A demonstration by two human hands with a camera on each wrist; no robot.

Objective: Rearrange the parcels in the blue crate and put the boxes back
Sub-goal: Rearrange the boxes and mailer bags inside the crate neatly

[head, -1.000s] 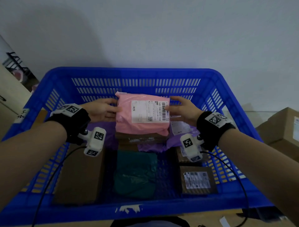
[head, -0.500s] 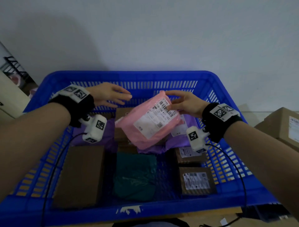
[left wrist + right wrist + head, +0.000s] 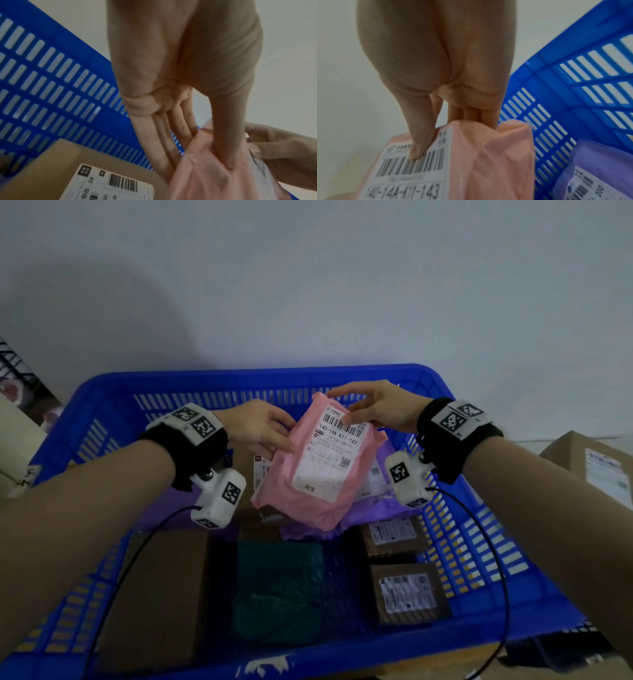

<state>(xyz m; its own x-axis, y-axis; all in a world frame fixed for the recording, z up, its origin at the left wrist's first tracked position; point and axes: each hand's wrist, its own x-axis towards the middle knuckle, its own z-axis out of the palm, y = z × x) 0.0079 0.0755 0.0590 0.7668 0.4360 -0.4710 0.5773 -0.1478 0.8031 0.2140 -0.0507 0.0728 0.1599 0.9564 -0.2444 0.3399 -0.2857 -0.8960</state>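
Observation:
A pink soft parcel (image 3: 318, 474) with a white barcode label hangs tilted above the back of the blue crate (image 3: 239, 378). My right hand (image 3: 349, 409) pinches its top edge, thumb on the barcode and fingers behind; the right wrist view shows this hand (image 3: 448, 135) on the parcel (image 3: 488, 169). My left hand (image 3: 284, 436) grips the parcel's left edge. In the left wrist view this hand (image 3: 200, 162) has its thumb on the front of the parcel (image 3: 214, 186) and its fingers behind it.
In the crate lie a large brown box (image 3: 154, 594) at the left, a teal parcel (image 3: 277, 587) in the middle, two small labelled boxes (image 3: 407, 594) at the right and a purple parcel (image 3: 370, 508) under the pink one. Cardboard boxes (image 3: 589, 463) stand outside at the right.
The pink parcel rose off the stack and swung more upright. My left hand, which had let go half a second ago, grips its left edge again.

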